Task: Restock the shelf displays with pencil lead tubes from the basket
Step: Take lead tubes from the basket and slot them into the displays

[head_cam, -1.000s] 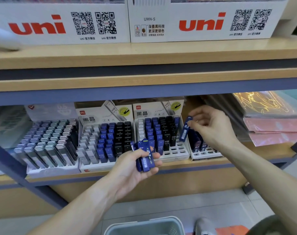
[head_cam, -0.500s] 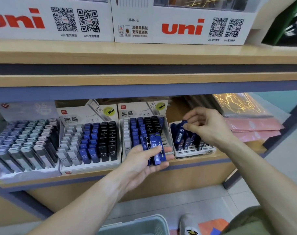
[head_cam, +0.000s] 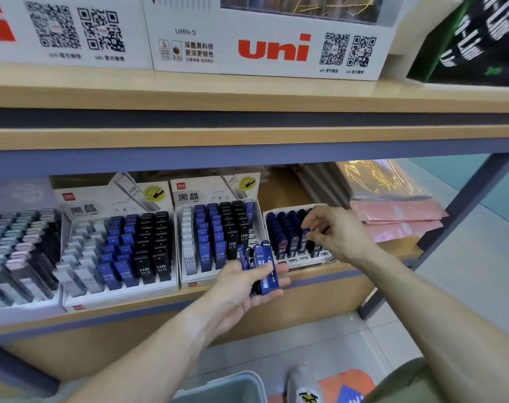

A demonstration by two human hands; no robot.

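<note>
1. Head view, looking forward and down at a shop shelf point(head_cam: 320, 279) of stationery. Only one view is given.
2. The left hand point(head_cam: 244, 289) sits just below the centre of the frame, palm up. Its thumb and curled fingers grip a small bundle of blue pencil lead tubes point(head_cam: 262, 266), one marked 0.3, standing fanned out of the palm.
3. The right hand point(head_cam: 334, 232) is at about 3 o'clock from the left hand, a little higher and apart from it. It reaches down over a white slotted tray point(head_cam: 302, 258), fingers curled, fingertips point(head_cam: 307, 228) pinching the top of a dark blue tube point(head_cam: 305, 242) standing in the tray's right-hand rows.
4. That tray holds more dark blue tubes upright, some marked 0.3, and stands on the shelf's wooden board at the right end of the row of displays.
5. Just beside it at 9 o'clock is a white display box point(head_cam: 218, 228) of white, blue and black tubes marked HB 0.5. The left hand's bundle overlaps its lower right corner in the picture.
6. Further toward 9 o'clock stands a second, similar display box point(head_cam: 116, 242), then a third display point(head_cam: 17, 248) of grey and pale tubes at the frame's left edge.
7. At 3 o'clock from the tray lie pink plastic packets point(head_cam: 398, 219) under a clear shiny one.
8. At 12 o'clock, on the shelf above, stand white boxes point(head_cam: 270, 50) printed with a red "uni" logo and QR codes.
9. At 6 o'clock, at the bottom edge, the rim of a pale grey basket point(head_cam: 227, 386) shows on the tiled floor, with a shoe point(head_cam: 304, 386) just beside it.
</note>
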